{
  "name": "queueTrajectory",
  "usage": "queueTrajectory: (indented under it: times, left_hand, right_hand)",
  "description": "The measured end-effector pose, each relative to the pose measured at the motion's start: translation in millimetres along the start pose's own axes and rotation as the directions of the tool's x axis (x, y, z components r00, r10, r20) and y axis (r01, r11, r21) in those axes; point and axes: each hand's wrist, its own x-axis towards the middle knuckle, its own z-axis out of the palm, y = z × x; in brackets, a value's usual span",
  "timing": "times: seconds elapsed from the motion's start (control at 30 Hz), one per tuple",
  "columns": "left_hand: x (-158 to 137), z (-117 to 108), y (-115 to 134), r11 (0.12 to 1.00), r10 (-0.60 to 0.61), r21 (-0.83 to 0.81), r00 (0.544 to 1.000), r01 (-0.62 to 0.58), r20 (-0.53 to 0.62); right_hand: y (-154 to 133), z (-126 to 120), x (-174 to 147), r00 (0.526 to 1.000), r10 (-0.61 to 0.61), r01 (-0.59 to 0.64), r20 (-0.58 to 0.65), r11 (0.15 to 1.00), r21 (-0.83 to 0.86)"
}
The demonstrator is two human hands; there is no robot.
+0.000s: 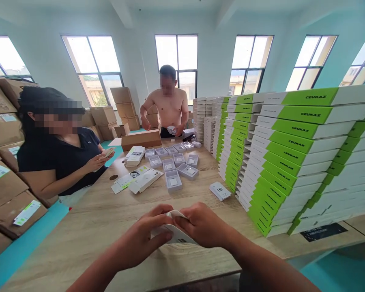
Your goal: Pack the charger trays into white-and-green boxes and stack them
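Note:
Near the front of the table, a white thin-walled carton [181, 236] is held between both my hands. My left hand [147, 233] grips its left side, thumb below and fingers on top. Closed around the upper right end is my right hand [205, 225], with its thumb by the raised flap. Much of the carton is hidden by my fingers. Beyond my hands lies a small stack of white leaflets [220, 191] with a dark symbol on top. Several open white trays [173, 181] with small white pieces inside stand farther back.
Tall stacks of white and green boxes [280, 178] line the right side. Flat white cartons [146, 179] lie left of the trays, near a carton stack [135, 156]. One co-worker [63, 154] sits at left; another [170, 105] stands behind an open brown box [141, 140].

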Motion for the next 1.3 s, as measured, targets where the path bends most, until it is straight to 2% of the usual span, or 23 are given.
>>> queueTrajectory:
  times: [0.1,0.3,0.37,0.4,0.47,0.53,0.57,0.63,0.73,0.77,0.83,0.9,1.0,1.07,1.17,1.23,1.3]
  left_hand:
    - [1,-4,3,0.998,-0.014,0.067,0.997,0.009,0.075]
    - [-1,-3,7,0.945,0.120,0.295,0.990,-0.138,0.078]
    - [1,-2,8,0.920,0.146,0.350,0.983,-0.175,0.108]
    - [2,-1,7,0.912,0.150,0.369,0.983,-0.179,0.107]
    - [2,1,3,0.905,0.154,0.394,0.987,-0.161,0.049]
    - [0,6,-3,0.904,0.167,0.404,0.985,-0.139,-0.035]
    - [-1,10,-7,0.906,0.176,0.401,0.982,-0.136,-0.065]
    - [-3,19,-12,0.915,0.192,0.376,0.977,-0.145,-0.090]
    - [-3,31,-18,0.926,0.212,0.336,0.973,-0.170,-0.093]
    - [-3,34,-19,0.929,0.212,0.331,0.972,-0.167,-0.104]
    - [-3,41,-22,0.934,0.205,0.328,0.965,-0.143,-0.162]
    - [-5,47,-26,0.942,0.227,0.306,0.934,-0.139,-0.276]
    - [-9,56,-30,0.937,0.311,0.282,0.858,-0.206,-0.408]
    - [-12,62,-32,0.922,0.325,0.338,0.856,-0.190,-0.402]
    - [-18,69,-30,0.893,0.295,0.436,0.875,-0.110,-0.384]
    - [-20,72,-26,0.896,0.286,0.436,0.867,-0.090,-0.409]
    - [-21,73,-22,0.909,0.272,0.409,0.860,-0.082,-0.432]
  right_hand:
    - [2,-8,1,0.998,-0.028,0.033,0.048,0.993,-0.114]
    - [3,-27,7,0.977,-0.106,0.176,0.184,0.889,-0.424]
    - [6,-24,4,0.986,-0.124,0.159,0.112,0.904,-0.397]
    - [9,-21,1,0.994,-0.108,0.113,0.031,0.940,-0.321]
    - [22,-10,-10,0.984,-0.062,0.054,-0.166,0.997,-0.052]
    - [39,5,-22,0.945,-0.065,0.134,-0.321,0.971,0.197]
    - [48,12,-28,0.921,-0.092,0.196,-0.379,0.949,0.246]
    - [61,24,-35,0.878,-0.177,0.294,-0.446,0.932,0.210]
    - [61,32,-36,0.866,-0.236,0.324,-0.440,0.936,0.135]
    - [56,32,-35,0.876,-0.208,0.308,-0.436,0.936,0.173]
    - [43,33,-33,0.906,-0.043,0.210,-0.421,0.910,0.358]
    - [29,35,-31,0.906,0.194,0.080,-0.377,0.795,0.601]
    - [14,45,-26,0.833,0.467,-0.034,-0.298,0.580,0.814]
    - [7,53,-22,0.760,0.579,-0.055,-0.295,0.510,0.859]
    - [1,63,-16,0.667,0.670,-0.061,-0.326,0.485,0.873]
    - [0,65,-17,0.663,0.663,-0.078,-0.347,0.522,0.849]
    - [3,63,-23,0.698,0.566,-0.036,-0.439,0.640,0.768]
